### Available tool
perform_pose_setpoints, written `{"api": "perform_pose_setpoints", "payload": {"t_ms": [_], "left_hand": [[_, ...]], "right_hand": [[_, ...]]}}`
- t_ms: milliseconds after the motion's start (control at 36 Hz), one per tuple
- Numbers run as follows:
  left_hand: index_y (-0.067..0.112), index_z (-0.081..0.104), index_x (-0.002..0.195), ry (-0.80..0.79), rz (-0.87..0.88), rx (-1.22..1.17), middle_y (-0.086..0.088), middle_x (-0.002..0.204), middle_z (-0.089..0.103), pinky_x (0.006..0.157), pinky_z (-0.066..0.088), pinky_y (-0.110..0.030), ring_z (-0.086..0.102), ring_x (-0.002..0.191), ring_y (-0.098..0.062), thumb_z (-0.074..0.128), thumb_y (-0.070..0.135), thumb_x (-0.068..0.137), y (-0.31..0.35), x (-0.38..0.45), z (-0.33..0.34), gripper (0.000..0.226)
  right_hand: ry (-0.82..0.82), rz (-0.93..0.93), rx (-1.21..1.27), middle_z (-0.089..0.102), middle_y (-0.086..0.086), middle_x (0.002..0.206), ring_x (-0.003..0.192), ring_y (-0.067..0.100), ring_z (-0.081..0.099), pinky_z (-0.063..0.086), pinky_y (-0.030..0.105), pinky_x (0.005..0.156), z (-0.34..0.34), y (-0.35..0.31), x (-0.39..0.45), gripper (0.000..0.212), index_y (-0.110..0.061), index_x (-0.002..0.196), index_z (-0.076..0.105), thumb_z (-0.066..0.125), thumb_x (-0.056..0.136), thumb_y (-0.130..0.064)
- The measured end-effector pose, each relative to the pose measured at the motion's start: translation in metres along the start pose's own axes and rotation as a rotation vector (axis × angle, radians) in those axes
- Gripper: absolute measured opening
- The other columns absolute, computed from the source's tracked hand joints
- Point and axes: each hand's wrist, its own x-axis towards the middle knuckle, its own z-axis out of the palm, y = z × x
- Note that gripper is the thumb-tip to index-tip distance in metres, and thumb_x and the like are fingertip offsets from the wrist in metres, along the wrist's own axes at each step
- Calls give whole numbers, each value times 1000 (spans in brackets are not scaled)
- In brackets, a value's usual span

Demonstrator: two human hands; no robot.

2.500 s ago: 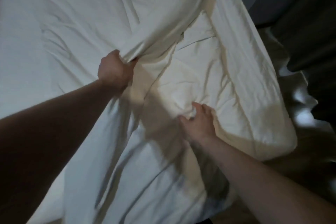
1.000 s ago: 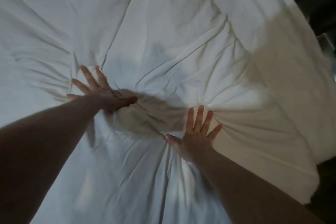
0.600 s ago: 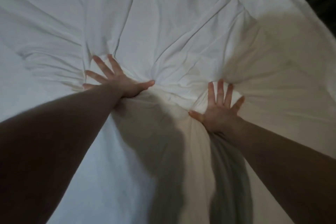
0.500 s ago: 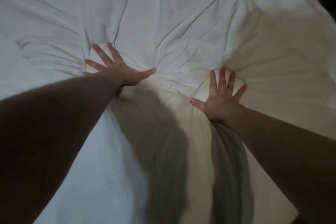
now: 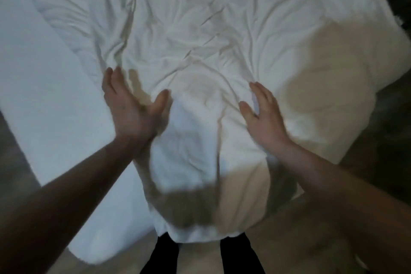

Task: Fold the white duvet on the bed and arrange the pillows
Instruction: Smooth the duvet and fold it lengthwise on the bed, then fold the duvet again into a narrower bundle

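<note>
Both hands sit over the white duvet, fingers straight & spread loosely, holding nothing. Left hand is on the left side of a raised bunch of fabric, palm turned toward the middle, thumb out to the right and touching the cloth; its edges are blurred, so can't tell how much of the palm presses down. Right hand lies flat on the cloth on the other side of the bunch, fingers pointing up the bed, thumb angled in toward the left hand. The two hands are apart w/ the bunched fold between them.

Duvet is on the bed, creased all over, wrinkles fanning out from the spot between the hands. Its near end hangs over the bed's edge toward the person, a rounded lump just above two dark trouser legs. Right part of the duvet looks warm yellowish from the light, left part cooler white. Smooth bedsheet shows bare to the left of the duvet. Brownish floor is visible at far left and along the bottom; dark area at the right edge is too dim to make out.
</note>
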Motion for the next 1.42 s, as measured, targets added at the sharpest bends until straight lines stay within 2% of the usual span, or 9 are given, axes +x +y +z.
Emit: {"api": "perform_pose_setpoints", "payload": {"t_ms": [139, 250, 389, 611, 694, 861, 972, 1222, 1417], "left_hand": [[2, 20, 149, -114, -375, -43, -17, 154, 22, 120, 17, -35, 16, 143, -20, 76, 65, 60, 4, -125, -18, 122], [22, 56, 118, -251, -530, -192, 2, 114, 67, 94, 52, -40, 62, 112, -15, 85, 63, 56, 11, -202, -16, 80], [26, 53, 109, -278, -747, -282, 9, 97, 68, 81, 54, -36, 66, 90, -9, 91, 46, 56, 14, -245, -11, 68], [12, 67, 96, -344, -640, -301, -1, 88, 74, 78, 60, -40, 71, 83, -18, 77, 41, 52, 5, -242, -11, 54], [13, 73, 96, -541, -612, -452, 0, 90, 77, 80, 59, -38, 73, 87, -19, 81, 26, 55, 10, -242, -13, 43], [10, 72, 105, -855, -484, -437, -10, 100, 75, 84, 58, -51, 72, 95, -30, 81, 3, 64, 9, -262, -12, 43], [7, 72, 96, -735, -550, -459, -9, 90, 76, 76, 61, -45, 72, 92, -33, 73, 6, 43, 27, -272, -9, 53], [11, 74, 97, -699, -277, -552, 7, 89, 75, 76, 57, -25, 70, 88, -10, 65, -20, 68, 100, -258, -6, 43], [4, 70, 85, -636, -594, -102, -10, 87, 71, 65, 54, -27, 68, 85, -24, 79, 22, 73, 24, -294, 31, 24]], "right_hand": [[9, 15, -32, 44, 6, 148, 140, 21, 38, 31, 39, 116, -29, 24, -90, 59, -13, 143, 47, 52, 93, -43], [-32, 73, 2, 35, 5, 151, 143, 21, 31, 29, 42, 117, -35, 47, -143, 65, -15, 148, 38, 53, 91, -44], [96, 201, 13, 43, 10, 141, 136, 27, 40, 35, 46, 113, -31, 64, -186, 73, -7, 141, 43, 70, 83, -43], [-17, 1016, 411, 49, 11, 141, 128, 28, 49, 38, 34, 109, -15, 58, -226, 111, -5, 146, 32, 79, 65, -64], [-217, 1169, 754, 62, -5, 120, 102, 16, 62, 53, 35, 87, -13, 59, -228, 82, -20, 126, 49, 73, 67, -71], [-127, 934, 528, 70, 4, 104, 94, 21, 65, 49, 27, 79, -27, 72, -223, 14, -15, 101, 67, 67, 91, -25], [-147, 736, 342, 64, 0, 102, 97, 15, 57, 36, 18, 73, -64, 82, -233, 23, -12, 114, 67, 60, 94, -20], [362, 414, 355, 68, -1, 110, 102, 12, 63, 49, 25, 89, -113, 86, -243, 24, -14, 121, 59, 53, 99, -22], [-134, 547, 3, 67, 18, 93, 91, 34, 62, 39, 30, 71, -82, 118, -234, 31, -13, 70, 48, 57, 95, -30]]}}
